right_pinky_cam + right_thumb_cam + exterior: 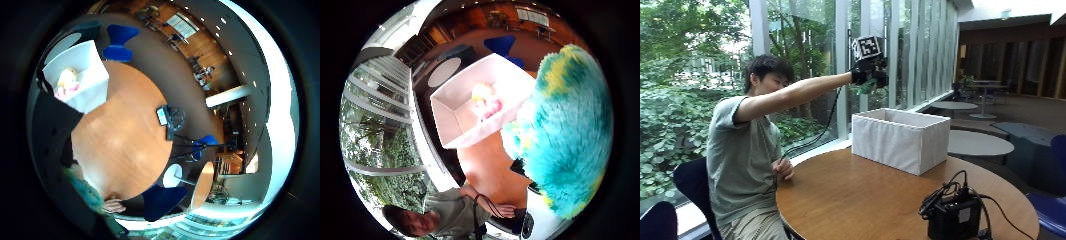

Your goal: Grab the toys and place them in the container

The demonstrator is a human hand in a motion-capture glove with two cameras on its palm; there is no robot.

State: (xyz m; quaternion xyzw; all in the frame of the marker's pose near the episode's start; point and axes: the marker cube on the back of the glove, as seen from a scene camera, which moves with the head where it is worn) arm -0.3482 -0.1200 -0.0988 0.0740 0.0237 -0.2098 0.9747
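While raised high above the box (903,140) at the desk's (859,200) far side, the right hand (869,75) has its fingers clenched on a teal plush (567,135). It looks light, soft and squashy, best gripped round the body; another toy (485,102) already lies in the box.

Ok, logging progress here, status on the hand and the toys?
Right hand raised above the white container, gripping a teal plush toy. A pink and yellow toy already lies inside. Nothing in the way.
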